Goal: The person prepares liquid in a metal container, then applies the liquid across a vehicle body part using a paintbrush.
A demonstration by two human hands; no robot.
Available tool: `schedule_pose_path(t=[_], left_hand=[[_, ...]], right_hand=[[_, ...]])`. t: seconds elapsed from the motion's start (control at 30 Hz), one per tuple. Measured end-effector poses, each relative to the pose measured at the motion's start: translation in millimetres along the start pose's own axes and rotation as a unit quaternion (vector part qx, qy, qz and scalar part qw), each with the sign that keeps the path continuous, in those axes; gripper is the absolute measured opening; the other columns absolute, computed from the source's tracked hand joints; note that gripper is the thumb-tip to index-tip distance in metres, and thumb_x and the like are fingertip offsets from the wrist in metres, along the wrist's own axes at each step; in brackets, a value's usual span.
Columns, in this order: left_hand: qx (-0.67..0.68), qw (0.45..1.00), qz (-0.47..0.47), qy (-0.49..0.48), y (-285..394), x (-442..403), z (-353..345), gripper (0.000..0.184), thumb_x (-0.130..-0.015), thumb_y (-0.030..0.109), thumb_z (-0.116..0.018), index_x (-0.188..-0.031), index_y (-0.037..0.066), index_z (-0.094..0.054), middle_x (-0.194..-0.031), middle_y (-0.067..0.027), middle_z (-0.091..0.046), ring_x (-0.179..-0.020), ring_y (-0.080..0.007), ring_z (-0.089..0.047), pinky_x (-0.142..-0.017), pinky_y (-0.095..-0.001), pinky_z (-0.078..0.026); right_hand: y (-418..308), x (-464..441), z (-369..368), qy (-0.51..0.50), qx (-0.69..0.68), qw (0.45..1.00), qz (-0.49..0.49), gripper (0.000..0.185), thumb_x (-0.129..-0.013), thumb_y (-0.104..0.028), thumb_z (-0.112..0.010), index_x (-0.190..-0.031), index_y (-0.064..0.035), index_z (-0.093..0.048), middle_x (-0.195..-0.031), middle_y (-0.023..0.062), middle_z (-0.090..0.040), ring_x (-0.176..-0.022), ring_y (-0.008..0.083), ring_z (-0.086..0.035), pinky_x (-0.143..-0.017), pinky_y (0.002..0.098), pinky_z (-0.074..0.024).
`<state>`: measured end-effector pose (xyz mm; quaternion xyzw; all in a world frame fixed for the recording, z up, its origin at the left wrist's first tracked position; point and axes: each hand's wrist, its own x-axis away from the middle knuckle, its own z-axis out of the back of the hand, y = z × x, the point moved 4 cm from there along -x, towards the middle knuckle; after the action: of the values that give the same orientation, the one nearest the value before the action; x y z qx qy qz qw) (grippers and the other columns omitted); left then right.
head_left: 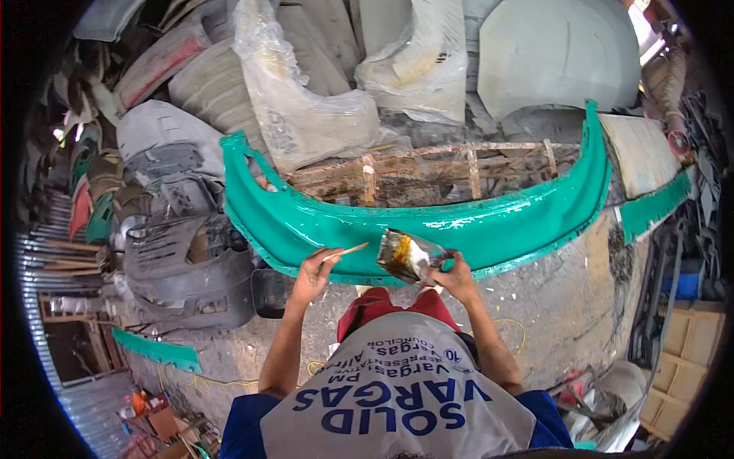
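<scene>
A long curved bumper-shaped piece (344,222), glossy wet-looking green, lies in front of me with its ends curling away on both sides. Above its near edge, my left hand (312,274) is closed around a thin wooden stick (349,251), whose tip points right. My right hand (456,280) grips a small boxy container (400,256), dark with yellow and white smears, tilted over the green piece. The stick's tip is just left of the container and apart from it. What is inside the container I cannot make out.
Plastic-wrapped white parts (287,107) and pale panels (558,53) crowd the far side. A dark bumper (180,264) sits at left beside a black tub (271,294). Green strips lie at right (656,206) and lower left (157,350). A yellow cord (222,381) crosses the floor.
</scene>
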<state>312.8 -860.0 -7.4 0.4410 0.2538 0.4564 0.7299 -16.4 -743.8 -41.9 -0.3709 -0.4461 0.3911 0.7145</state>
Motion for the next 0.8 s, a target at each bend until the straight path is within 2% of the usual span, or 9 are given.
schedule_pose_path(t=[0.3,0.37,0.43,0.5,0.57,0.6,0.67,0.77,0.8], left_hand=[[-0.177,0.942,-0.209,-0.194,-37.1,-28.2,-43.1,0.022,-0.094,0.012,-0.056,-0.112,0.005,-0.067,-0.103,-0.015,-0.063,-0.101,-0.0329,-0.058,-0.083,-0.0412,-0.051],[-0.041,0.954,-0.163,-0.249,-51.6,-29.0,-31.2,0.021,-0.096,0.013,-0.054,-0.106,0.004,-0.069,-0.1,-0.0157,-0.064,-0.096,-0.033,-0.061,-0.08,-0.0405,-0.051],[0.047,0.974,-0.125,-0.185,-83.6,-30.7,-19.0,0.023,-0.099,0.018,-0.053,-0.103,0.004,-0.071,-0.09,-0.0107,-0.067,-0.077,-0.0234,-0.062,-0.07,-0.0339,-0.051],[0.178,0.969,0.098,-0.14,-132.1,-33.8,-2.8,0.027,-0.1,0.024,-0.054,-0.105,0.004,-0.072,-0.08,-0.0036,-0.067,-0.064,-0.0109,-0.056,-0.062,-0.026,-0.048],[0.224,0.961,0.121,-0.11,-148.1,-35.4,14.0,0.027,-0.1,0.025,-0.055,-0.106,0.005,-0.072,-0.079,-0.0014,-0.066,-0.064,-0.0079,-0.054,-0.061,-0.0239,-0.047],[0.271,0.949,0.145,-0.072,-156.9,-37.2,21.5,0.027,-0.1,0.027,-0.056,-0.107,0.005,-0.072,-0.078,0.0008,-0.066,-0.064,-0.0048,-0.051,-0.059,-0.0218,-0.045],[0.23,0.956,0.164,-0.076,-180.0,-42.0,25.7,0.027,-0.1,0.026,-0.056,-0.108,0.006,-0.072,-0.079,0.0002,-0.067,-0.064,-0.0052,-0.052,-0.059,-0.0221,-0.046],[0.127,0.974,0.169,-0.076,-225.8,-53.2,26.4,0.027,-0.1,0.025,-0.057,-0.105,0.004,-0.072,-0.08,-0.0029,-0.068,-0.064,-0.0094,-0.055,-0.061,-0.0266,-0.048],[0.072,0.995,0.066,-0.025,-225.5,-60.9,33.6,0.025,-0.1,0.023,-0.057,-0.104,0.003,-0.07,-0.08,-0.0036,-0.067,-0.066,-0.0107,-0.055,-0.063,-0.0285,-0.048]], right_hand=[[-33.1,5.5,-95.3,0.043,-0.061,0.994,0.076,0.08,-0.067,-0.03,-0.09,-0.121,0.0118,-0.048,-0.116,0.0213,-0.06,-0.109,0.027,-0.057,-0.096,0.0361,-0.0462],[-32.4,12.5,-105.3,0.072,-0.057,0.99,0.106,0.076,-0.067,-0.024,-0.091,-0.119,0.0111,-0.049,-0.115,0.0205,-0.059,-0.11,0.0261,-0.055,-0.096,0.0353,-0.0454],[-25.3,15.1,-113.5,0.058,-0.114,0.992,0.016,0.074,-0.067,-0.022,-0.09,-0.119,0.0109,-0.049,-0.114,0.0203,-0.058,-0.11,0.026,-0.055,-0.096,0.0349,-0.0455],[-32.3,19.5,-117.4,0.067,-0.164,0.984,-0.027,0.074,-0.067,-0.022,-0.09,-0.118,0.0111,-0.049,-0.114,0.0201,-0.059,-0.109,0.0259,-0.055,-0.095,0.0347,-0.0457],[-19.3,22.3,-120.4,0.085,-0.195,0.976,-0.043,0.075,-0.067,-0.023,-0.09,-0.118,0.0114,-0.049,-0.114,0.02,-0.059,-0.109,0.0258,-0.056,-0.095,0.0346,-0.0458],[3.3,18.2,-120.6,0.129,-0.084,0.988,0.028,0.081,-0.067,-0.029,-0.089,-0.124,0.0103,-0.047,-0.113,0.0215,-0.061,-0.097,0.0221,-0.061,-0.079,0.0325,-0.05],[22.6,23.1,-116.9,0.172,0.063,0.982,0.047,0.083,-0.069,-0.032,-0.088,-0.129,0.0079,-0.045,-0.112,0.0211,-0.061,-0.083,0.0159,-0.067,-0.054,0.0258,-0.0522],[36.0,35.4,-112.7,0.162,-0.071,0.983,-0.043,0.073,-0.074,-0.027,-0.085,-0.127,0.0068,-0.046,-0.111,0.0171,-0.061,-0.089,0.0192,-0.067,-0.06,0.0283,-0.0563],[23.4,47.5,-107.3,0.151,-0.114,0.975,-0.113,0.064,-0.079,-0.023,-0.081,-0.124,0.0055,-0.047,-0.106,0.0125,-0.061,-0.088,0.0189,-0.066,-0.062,0.0318,-0.0592]])
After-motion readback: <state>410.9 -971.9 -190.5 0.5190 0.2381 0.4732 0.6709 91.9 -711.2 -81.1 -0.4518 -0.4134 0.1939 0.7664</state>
